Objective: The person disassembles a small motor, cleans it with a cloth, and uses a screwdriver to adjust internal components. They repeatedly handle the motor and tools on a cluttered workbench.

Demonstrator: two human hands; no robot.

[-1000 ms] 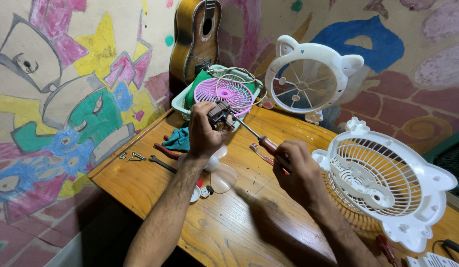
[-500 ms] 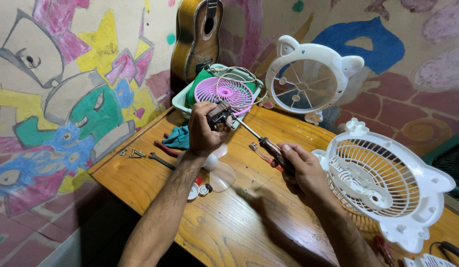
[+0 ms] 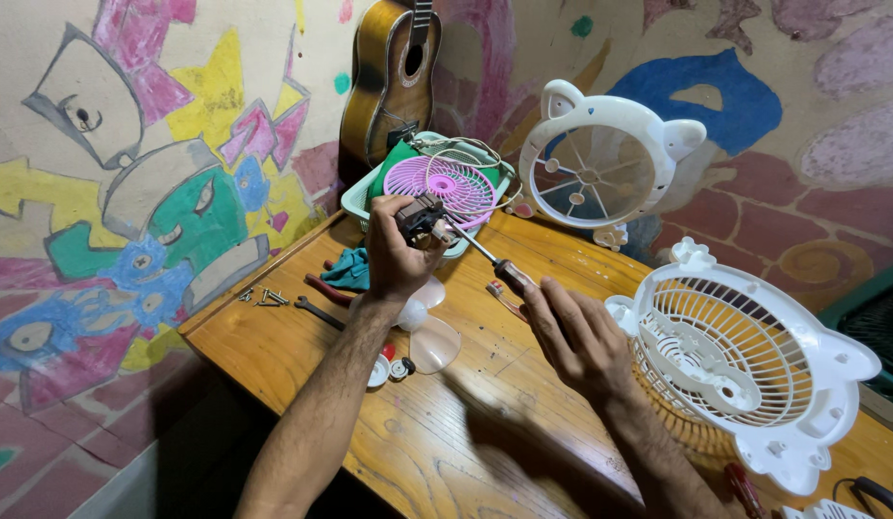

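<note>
My left hand (image 3: 394, 255) grips a small dark fan motor (image 3: 420, 217) and holds it up above the wooden table (image 3: 273, 346). My right hand (image 3: 576, 332) holds a screwdriver (image 3: 485, 258) by its dark red handle; the metal shaft points up-left, with the tip at the motor. Under the left hand lie translucent fan blades (image 3: 429, 338) and a few small round parts (image 3: 394, 368).
A white fan grille (image 3: 744, 360) lies at the right, and a white fan frame (image 3: 605, 163) leans on the wall. A pale green basket (image 3: 365, 197) holds a purple grille (image 3: 442, 183). A guitar (image 3: 394, 72) stands behind. Pliers (image 3: 323, 288), screws (image 3: 264, 298) and teal cloth (image 3: 348, 269) lie left.
Both hands have stayed on the motor and screwdriver. The right hand has turned slightly on the handle; the view has shifted a little.
</note>
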